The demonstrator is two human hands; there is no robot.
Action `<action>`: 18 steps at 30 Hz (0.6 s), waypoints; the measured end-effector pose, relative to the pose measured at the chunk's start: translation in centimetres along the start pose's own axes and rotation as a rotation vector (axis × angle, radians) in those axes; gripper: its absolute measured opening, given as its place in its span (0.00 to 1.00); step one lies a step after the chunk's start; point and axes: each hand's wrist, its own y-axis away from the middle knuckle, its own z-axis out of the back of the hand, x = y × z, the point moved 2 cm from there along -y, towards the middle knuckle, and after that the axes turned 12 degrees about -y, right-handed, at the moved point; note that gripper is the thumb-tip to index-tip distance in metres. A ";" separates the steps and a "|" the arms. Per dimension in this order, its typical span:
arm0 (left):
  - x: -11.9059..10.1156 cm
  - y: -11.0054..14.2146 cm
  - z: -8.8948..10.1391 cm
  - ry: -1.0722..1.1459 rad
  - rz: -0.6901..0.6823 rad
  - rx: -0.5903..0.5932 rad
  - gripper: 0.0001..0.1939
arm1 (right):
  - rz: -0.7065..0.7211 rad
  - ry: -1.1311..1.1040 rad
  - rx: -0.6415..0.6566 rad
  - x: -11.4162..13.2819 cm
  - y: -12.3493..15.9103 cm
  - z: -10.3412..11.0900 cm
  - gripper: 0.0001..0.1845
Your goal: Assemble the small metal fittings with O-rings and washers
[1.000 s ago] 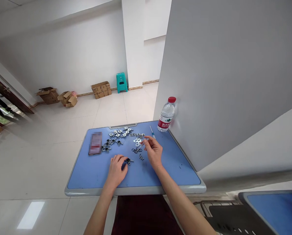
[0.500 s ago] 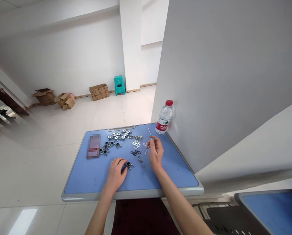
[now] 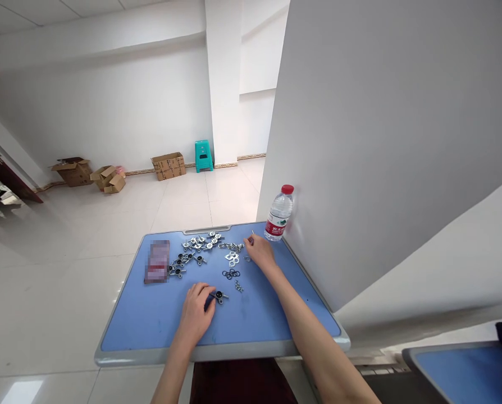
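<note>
My left hand (image 3: 197, 310) rests near the front of the blue table, its thumb and fingers closed round the left side of a small metal fitting (image 3: 219, 296) with a black round centre and a short stem. Farther out, my right hand (image 3: 259, 250) has its fingertips drawn together. The tip of a thin metal rod (image 3: 252, 232) shows just beyond them; whether the fingers grip it is hidden. To their left lie slim metal pieces (image 3: 236, 247). Nearer me are flat metal plates (image 3: 231, 258), black rubber rings (image 3: 231, 274) and small screws (image 3: 239, 286).
More black-centred fittings (image 3: 186, 256) and silver-faced fittings (image 3: 198, 243) lie at the table's back left, beside a blurred flat packet (image 3: 157, 262). A water bottle (image 3: 278, 214) stands against the wall at the back right. Cardboard boxes (image 3: 169, 166) and a teal stool (image 3: 203, 156) stand on the floor beyond.
My right hand has moved away from me and a little left, and the rod that stuck out on both sides of its fingers is now mostly hidden. My left hand stays on the fitting.
</note>
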 end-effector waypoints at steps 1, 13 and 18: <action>0.0 0.0 0.0 -0.001 0.002 -0.003 0.14 | -0.027 0.055 0.017 0.1 -0.3 -0.2 0.14; -0.4 0.0 0.4 -0.014 -0.003 0.026 0.13 | -0.104 0.332 0.191 0.6 -1.2 -1.2 0.12; -0.7 0.0 0.6 -0.008 -0.022 0.017 0.13 | -0.102 0.338 0.208 0.6 -1.2 -0.9 0.11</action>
